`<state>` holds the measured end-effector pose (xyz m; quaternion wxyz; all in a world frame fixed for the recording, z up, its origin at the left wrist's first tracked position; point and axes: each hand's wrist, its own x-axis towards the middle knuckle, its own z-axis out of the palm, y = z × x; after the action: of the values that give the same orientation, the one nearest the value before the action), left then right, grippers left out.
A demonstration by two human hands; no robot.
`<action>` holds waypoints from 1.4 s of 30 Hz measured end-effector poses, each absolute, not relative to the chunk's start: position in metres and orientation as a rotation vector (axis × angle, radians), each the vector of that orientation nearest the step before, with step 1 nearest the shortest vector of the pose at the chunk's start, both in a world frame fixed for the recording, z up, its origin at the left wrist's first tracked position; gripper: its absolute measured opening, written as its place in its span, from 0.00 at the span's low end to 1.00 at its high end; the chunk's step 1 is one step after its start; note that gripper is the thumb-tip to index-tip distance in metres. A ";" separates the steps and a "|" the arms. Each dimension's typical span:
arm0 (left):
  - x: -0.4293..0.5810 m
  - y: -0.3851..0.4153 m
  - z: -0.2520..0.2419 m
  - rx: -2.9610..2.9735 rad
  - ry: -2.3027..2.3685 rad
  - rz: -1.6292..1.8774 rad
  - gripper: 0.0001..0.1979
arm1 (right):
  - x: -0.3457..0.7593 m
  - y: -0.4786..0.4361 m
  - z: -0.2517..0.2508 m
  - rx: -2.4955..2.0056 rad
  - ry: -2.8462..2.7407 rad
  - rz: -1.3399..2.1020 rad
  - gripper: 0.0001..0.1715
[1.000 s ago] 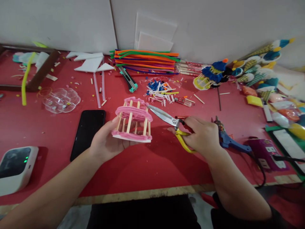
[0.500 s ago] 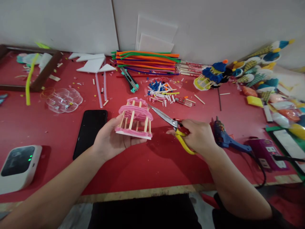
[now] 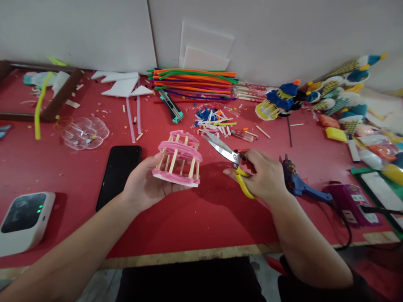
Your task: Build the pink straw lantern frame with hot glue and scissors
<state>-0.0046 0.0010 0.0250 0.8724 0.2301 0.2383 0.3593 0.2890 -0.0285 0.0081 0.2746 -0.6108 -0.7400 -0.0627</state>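
Cage built in layers, scissors in hand, end point unclear

Head view, my only one. My left grip (image 3: 141, 181) is closed around the cage (image 3: 180, 150), thumb at its side and fingers behind and below, keeping it up off the table (image 3: 204, 226) and slightly tilted. My right grip (image 3: 266, 174) is wrapped around the handles of the scissors (image 3: 224, 150). Their blades point toward the cage's top rim (image 3: 185, 135), just beside it, and I see a thin gap rather than contact.

What looks done: the pink base (image 3: 175, 178) has a white underside, pale sticks (image 3: 173, 161) rise from it all around, and a pink middle layer and the top rim are in place. Nothing visibly hangs loose, so I judge the main structure finished.

What is left is harder to call. With the scissors held this close, I'd guess work at the top is unfinished, though I see no cut being made. The blue piece (image 3: 279, 100) at the back has similar sticks on a yellow base, plus a fuzzy blue topping; my cage carries none. Whether the two should match, I can't tell.

Scraps (image 3: 215, 119) lie beyond the scissors, and the glue gun (image 3: 294, 178) rests beside my right grip, not held.
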 end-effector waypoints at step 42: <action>0.010 -0.010 0.011 1.453 0.655 1.161 0.34 | 0.288 -0.024 0.014 -1.595 -1.727 0.102 0.32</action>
<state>0.0101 -0.0104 0.0107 0.5519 0.6145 0.2770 0.4910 0.2880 -0.0243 0.0139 0.3843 -0.6258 -0.6776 0.0400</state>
